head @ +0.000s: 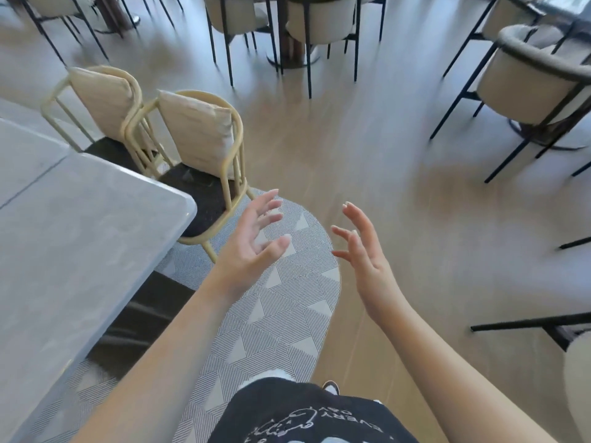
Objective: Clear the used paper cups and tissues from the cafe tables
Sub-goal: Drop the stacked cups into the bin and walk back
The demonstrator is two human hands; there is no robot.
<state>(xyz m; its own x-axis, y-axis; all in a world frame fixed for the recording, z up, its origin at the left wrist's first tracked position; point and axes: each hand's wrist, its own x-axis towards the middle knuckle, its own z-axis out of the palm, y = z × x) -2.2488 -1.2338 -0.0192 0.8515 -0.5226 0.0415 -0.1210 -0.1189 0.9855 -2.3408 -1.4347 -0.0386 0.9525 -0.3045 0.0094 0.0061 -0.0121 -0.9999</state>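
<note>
Cups and tissues appear nowhere in view, so you can't judge how much is cleared. Your left hand (pixel 252 241) and right hand (pixel 364 254) hover spread, holding nothing, beside the grey table (pixel 80 219).

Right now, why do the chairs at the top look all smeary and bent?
Head view: the black-legged chairs along the top are streaked by motion blur, and the wide-angle lens bows them at the edges; the left hand and right hand look sharper, with slightly blurred fingers; soft light, faint shadows.
</note>
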